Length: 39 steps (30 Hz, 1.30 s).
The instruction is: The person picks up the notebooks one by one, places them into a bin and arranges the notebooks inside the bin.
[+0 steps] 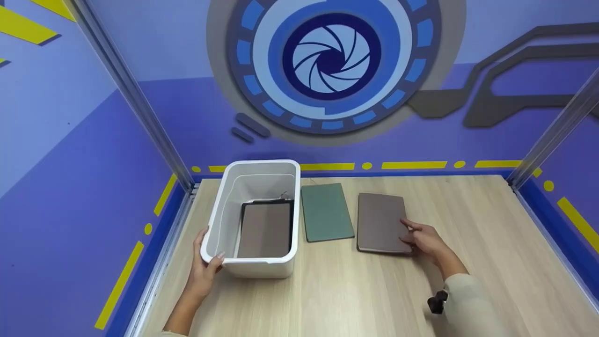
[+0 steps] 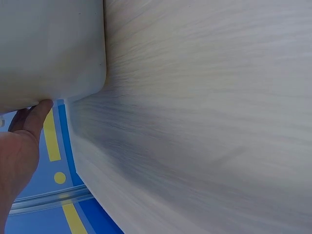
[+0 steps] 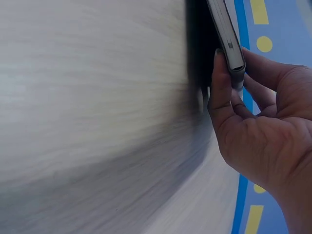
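- The wood tabletop [image 1: 355, 290] ends at the patterned back wall [image 1: 407, 150]; a metal rail [image 1: 161, 269] runs down its left edge.
- Bare wood shows in a narrow strip between the green notebook [image 1: 327, 213] and the brown book [image 1: 381, 222], and more broadly from the brown book across to the right side and along the near side.
- The white bin [image 1: 262, 270] stands upright at the left, its far end near the back wall; the green notebook lies flat just beside its right side.
- In the bin, a second brown book [image 1: 266, 229] lies cover up, with something black-edged showing around it — what that is, I cannot tell.
- The left hand [image 1: 203, 267] grips the bin's near left corner, thumb at the rim, fingers against the outer wall.
- The right hand [image 1: 425, 241] pinches the brown book's right edge between thumb and fingers — the right wrist view shows its pale pages there. Whether the whole book is off the wood, I cannot tell.
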{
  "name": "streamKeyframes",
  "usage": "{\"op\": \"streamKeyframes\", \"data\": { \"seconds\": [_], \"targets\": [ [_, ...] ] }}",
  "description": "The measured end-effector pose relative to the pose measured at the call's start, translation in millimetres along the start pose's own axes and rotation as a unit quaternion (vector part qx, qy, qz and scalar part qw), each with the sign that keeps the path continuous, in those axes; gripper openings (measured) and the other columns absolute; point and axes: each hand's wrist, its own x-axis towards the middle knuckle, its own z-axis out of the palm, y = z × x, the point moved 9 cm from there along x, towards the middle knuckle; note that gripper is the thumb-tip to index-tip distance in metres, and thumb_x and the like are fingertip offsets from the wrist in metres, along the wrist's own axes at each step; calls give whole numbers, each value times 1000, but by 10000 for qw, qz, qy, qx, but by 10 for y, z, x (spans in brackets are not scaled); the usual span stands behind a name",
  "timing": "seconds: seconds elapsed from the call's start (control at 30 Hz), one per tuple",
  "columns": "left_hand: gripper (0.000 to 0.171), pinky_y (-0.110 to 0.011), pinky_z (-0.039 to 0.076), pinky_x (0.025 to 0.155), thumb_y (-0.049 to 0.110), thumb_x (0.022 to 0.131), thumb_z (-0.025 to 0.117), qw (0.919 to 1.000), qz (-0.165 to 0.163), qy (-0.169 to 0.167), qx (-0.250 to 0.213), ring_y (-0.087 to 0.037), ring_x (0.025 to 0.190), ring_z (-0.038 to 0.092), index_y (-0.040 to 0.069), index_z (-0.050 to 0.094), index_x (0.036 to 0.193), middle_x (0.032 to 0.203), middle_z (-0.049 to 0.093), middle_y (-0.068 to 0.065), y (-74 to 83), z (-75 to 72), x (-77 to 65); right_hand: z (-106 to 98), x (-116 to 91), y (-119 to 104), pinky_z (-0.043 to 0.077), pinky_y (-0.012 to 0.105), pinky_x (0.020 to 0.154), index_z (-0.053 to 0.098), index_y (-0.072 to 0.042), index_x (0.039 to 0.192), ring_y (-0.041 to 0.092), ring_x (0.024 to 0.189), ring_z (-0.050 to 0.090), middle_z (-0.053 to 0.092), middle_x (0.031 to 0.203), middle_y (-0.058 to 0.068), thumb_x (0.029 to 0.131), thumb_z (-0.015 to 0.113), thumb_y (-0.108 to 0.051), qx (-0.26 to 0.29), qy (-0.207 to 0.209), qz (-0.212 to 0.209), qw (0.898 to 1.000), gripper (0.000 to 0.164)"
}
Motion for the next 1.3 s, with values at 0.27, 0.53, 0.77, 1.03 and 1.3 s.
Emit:
{"op": "streamKeyframes", "data": {
  "seconds": [0.27, 0.53, 0.77, 1.03, 1.3],
  "targets": [
    [79, -29, 57, 83, 9, 104, 55, 10000, -50, -7, -11, -22, 119, 57, 20, 11, 168, 151, 39, -28, -29, 1, 7, -16, -12, -18, 50, 29, 85, 34, -11, 167, 15, 102, 59, 56, 142, 21, 100, 58, -7, 123, -78, -10, 9999, 71],
    [79, -29, 58, 84, 8, 103, 55, 10000, -87, 30, -12, -18, 117, 57, 20, 11, 168, 151, 39, -29, -58, -21, -14, 6, -22, -57, 50, 28, 76, 36, -7, 166, 11, 78, 50, 50, 93, -3, 98, 58, -2, 434, -83, -96, 9990, 72],
    [79, -28, 57, 85, 11, 104, 54, 10000, 39, -24, -66, -35, 125, 51, 19, 10, 168, 154, 35, -29, -14, 0, -2, -10, -47, -78, 50, 28, 77, 34, -4, 166, 11, 81, 50, 46, 87, -4, 97, 58, -1, 521, -34, -152, 9985, 73],
    [80, -31, 58, 84, 11, 102, 56, 10000, -51, 22, 69, -28, 120, 53, 21, 12, 168, 150, 39, -26, -21, -6, 15, -35, -66, -86, 57, 30, 74, 33, -8, 168, 12, 82, 52, 47, 99, 0, 100, 55, -3, 699, 207, -116, 9973, 72],
    [80, -30, 57, 83, 11, 103, 56, 9999, -2, 34, 112, -34, 123, 52, 21, 12, 168, 152, 38, -25, -10, -10, 16, -15, -95, -119, 60, 35, 69, 32, -8, 168, 11, 72, 48, 47, 95, -1, 100, 54, -1, 978, 308, -88, 9947, 72]
  ]
}}
